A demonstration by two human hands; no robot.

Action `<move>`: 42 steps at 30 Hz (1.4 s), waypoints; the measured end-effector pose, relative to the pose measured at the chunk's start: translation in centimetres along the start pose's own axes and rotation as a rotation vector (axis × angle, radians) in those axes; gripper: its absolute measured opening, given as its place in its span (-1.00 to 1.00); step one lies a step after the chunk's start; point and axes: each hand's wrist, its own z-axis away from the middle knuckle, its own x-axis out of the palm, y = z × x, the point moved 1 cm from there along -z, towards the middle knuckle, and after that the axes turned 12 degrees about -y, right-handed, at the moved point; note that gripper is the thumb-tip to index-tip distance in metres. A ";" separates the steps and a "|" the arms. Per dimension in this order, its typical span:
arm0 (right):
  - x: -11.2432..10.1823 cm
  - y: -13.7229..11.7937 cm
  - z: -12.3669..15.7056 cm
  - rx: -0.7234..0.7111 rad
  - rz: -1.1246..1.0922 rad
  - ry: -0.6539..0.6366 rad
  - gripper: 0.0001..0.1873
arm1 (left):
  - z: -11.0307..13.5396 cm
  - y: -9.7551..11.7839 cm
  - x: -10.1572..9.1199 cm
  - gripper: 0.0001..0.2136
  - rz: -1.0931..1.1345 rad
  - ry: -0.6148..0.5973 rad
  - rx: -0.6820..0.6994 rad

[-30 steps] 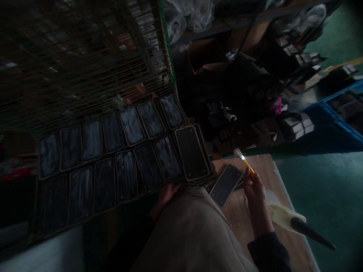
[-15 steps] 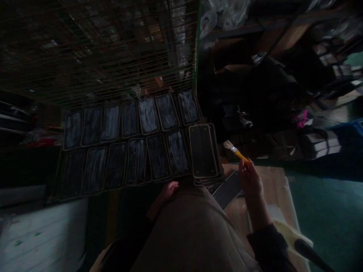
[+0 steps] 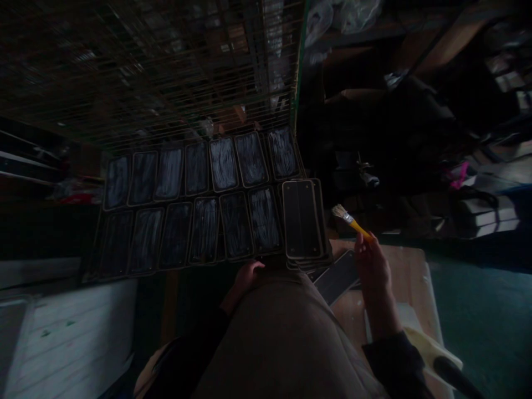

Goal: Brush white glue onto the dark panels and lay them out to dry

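My right hand [image 3: 371, 270] is closed around the yellow handle of a small paintbrush [image 3: 347, 218], bristles pointing up and left, held above a wooden table [image 3: 405, 277]. A stack of dark rectangular plates [image 3: 302, 219] stands just left of the brush, and one more dark plate [image 3: 337, 275] lies on the table below it. My left hand [image 3: 246, 276] rests at the near edge of a rack [image 3: 195, 205] with two rows of dark plates streaked with whitish coating; its fingers are curled, and what they grip is hidden.
A wire-mesh cage [image 3: 158, 72] rises behind the rack. Cluttered shelves and boxes [image 3: 415, 127] fill the dark right side. A pale cloth [image 3: 428, 343] and a dark handle [image 3: 455, 377] lie at the table's near right. White boards [image 3: 66, 338] sit at lower left. Green floor [image 3: 482, 316] lies right.
The view has swung to the right, so the rack and stack sit more central. My right hand with the brush has stayed near the stack; my left hand stays at the rack's edge.
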 end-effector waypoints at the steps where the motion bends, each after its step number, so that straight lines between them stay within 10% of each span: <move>1: 0.0 -0.1 0.0 -0.004 0.003 0.000 -0.74 | 0.0 0.1 0.0 -0.76 0.025 -0.006 0.017; 11: 2.3 -0.4 0.3 -0.091 0.170 -0.060 -0.75 | -0.7 2.7 0.3 -0.70 0.215 -0.044 0.033; 17: 6.6 -0.4 -0.9 -0.248 0.679 -0.326 -0.74 | -2.2 7.7 0.9 -0.61 0.505 -0.236 0.080; 28: 13.3 0.4 -7.8 -0.541 1.463 -0.956 -0.71 | -4.9 9.8 2.1 -0.68 0.551 -0.155 0.077; 42: 13.2 1.1 -7.9 -0.433 1.581 -1.144 -0.69 | -4.0 10.3 1.5 -0.64 0.669 -0.185 0.100</move>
